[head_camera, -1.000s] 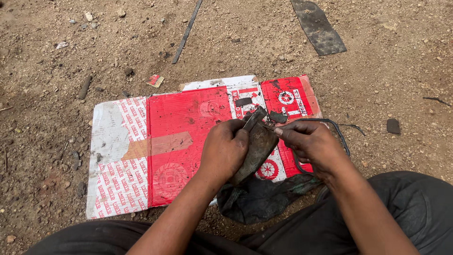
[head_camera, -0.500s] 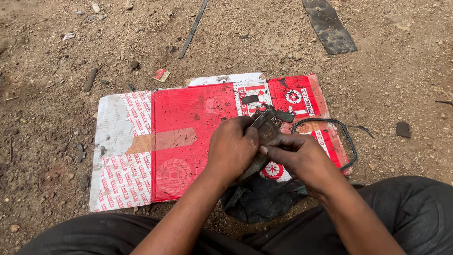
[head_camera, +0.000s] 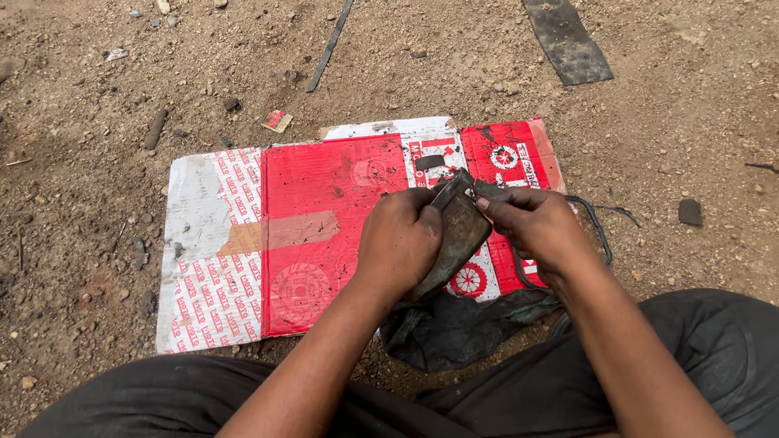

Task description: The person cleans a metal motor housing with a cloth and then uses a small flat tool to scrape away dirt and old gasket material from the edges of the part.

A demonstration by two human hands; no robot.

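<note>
STEP: both hands working a dark, flat, grimy metal piece [head_camera: 456,235] above the flattened red-and-white cardboard sheet [head_camera: 324,203] | left hand [head_camera: 402,239] fingers wrapped round it | right hand [head_camera: 535,227] fingers pinching its top edge | NEXT: likely needs a steady grip and fine fingertip pull

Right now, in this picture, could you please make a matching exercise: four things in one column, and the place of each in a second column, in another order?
Things:
1. flat grimy dark metal piece
2. flattened red and white cardboard sheet
3. long dark flat rubber strip
4. crumpled black cloth

Places:
A. on the dirt at the top right, away from the hands
B. between the left hand and right hand
C. spread on the dirt ground
D. at the cardboard's near edge, by the person's legs

Pairs: 1-B, 2-C, 3-A, 4-D
</note>
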